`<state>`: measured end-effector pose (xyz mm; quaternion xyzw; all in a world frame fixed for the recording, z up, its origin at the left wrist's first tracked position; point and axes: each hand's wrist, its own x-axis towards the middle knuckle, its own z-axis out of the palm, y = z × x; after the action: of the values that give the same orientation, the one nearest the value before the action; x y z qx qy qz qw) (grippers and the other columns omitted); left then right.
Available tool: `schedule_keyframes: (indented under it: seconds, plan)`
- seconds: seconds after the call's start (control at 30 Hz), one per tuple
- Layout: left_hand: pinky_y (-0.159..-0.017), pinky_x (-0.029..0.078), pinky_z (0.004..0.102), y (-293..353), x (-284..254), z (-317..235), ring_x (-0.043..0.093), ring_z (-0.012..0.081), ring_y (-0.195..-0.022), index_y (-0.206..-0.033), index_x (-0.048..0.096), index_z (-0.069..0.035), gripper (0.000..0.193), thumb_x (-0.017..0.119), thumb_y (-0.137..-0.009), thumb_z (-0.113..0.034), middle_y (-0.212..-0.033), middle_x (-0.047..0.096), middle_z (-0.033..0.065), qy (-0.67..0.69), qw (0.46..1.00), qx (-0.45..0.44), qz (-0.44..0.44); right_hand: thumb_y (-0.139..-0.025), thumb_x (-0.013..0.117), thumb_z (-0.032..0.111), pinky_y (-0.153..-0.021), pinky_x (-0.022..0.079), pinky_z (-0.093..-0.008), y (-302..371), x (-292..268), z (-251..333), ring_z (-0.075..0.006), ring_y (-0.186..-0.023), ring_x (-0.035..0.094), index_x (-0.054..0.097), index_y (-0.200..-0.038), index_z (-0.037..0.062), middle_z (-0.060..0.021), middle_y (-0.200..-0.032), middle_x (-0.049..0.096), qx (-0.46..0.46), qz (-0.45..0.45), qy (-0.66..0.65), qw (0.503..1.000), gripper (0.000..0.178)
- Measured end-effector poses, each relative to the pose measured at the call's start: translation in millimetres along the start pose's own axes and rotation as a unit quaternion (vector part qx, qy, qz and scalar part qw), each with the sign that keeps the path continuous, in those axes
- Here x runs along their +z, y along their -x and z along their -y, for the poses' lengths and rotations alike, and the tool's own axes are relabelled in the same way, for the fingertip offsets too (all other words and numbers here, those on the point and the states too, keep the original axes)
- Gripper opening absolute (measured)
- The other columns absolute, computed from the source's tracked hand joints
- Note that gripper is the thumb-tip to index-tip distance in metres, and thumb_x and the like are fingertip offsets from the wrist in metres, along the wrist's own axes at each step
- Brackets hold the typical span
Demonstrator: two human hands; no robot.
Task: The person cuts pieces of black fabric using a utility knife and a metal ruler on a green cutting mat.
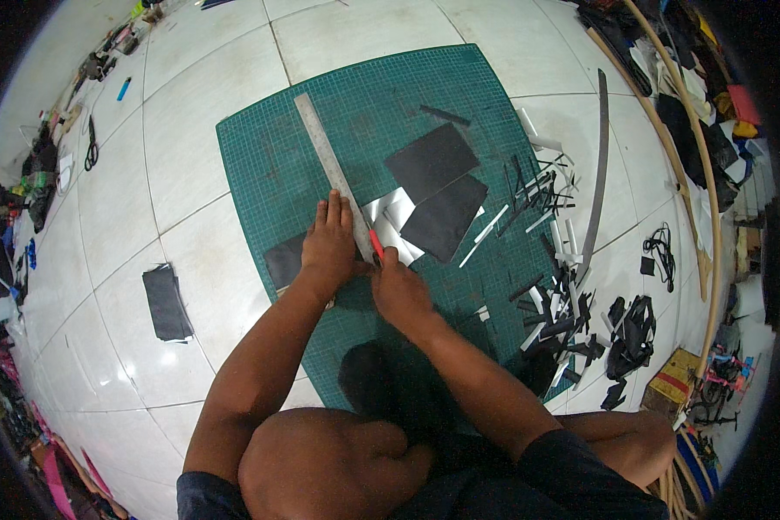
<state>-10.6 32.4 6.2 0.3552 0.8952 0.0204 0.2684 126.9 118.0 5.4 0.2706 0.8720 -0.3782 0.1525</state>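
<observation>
A steel ruler lies slanted across a green cutting mat. My left hand lies flat with stretched fingers, pressing on the ruler's near part and a black sheet beside it. My right hand is closed around a red cutter knife, held at the ruler's right edge. The knife's tip is too small to make out. White sheet pieces lie right of the ruler. Beyond them rest two black rectangular pieces, close together.
Black and white offcut strips are heaped along the mat's right edge. A long dark strip lies on the tiles past them. At left are a stack of black pieces and scissors. Long curved canes line the right side.
</observation>
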Motion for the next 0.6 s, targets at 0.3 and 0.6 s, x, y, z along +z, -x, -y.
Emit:
schedule_keyframes:
  seconds: [0.3, 0.6]
  plan:
    - [-0.115, 0.040, 0.0489, 1, 1, 4, 0.029, 0.0455, -0.148, -0.153, 0.022, 0.006, 0.131, 0.095, -0.057, -0.046, -0.163, 0.018, 0.0278, -0.005, 1.000, 0.016, -0.013, -0.101, 0.051, 0.020, -0.077, 0.054, -0.0551, 0, -3, 4, -0.0468, -0.091, 0.069, 0.042, -0.115, -0.0013, -0.0300, -0.096, 0.068, -0.024, -0.019, 0.039, 0.999, 0.027]
    - [-0.111, 0.045, 0.0497, -2, 9, 4, 0.030, 0.0448, -0.147, -0.152, 0.024, 0.007, 0.120, 0.090, -0.066, -0.044, -0.162, 0.022, 0.0274, -0.022, 0.998, 0.020, -0.048, -0.100, 0.051, 0.017, -0.078, 0.053, -0.0584, 9, -16, 11, -0.0488, -0.089, 0.069, 0.042, -0.113, -0.0004, -0.0310, -0.094, 0.069, 0.036, 0.055, 0.027, 0.997, 0.024]
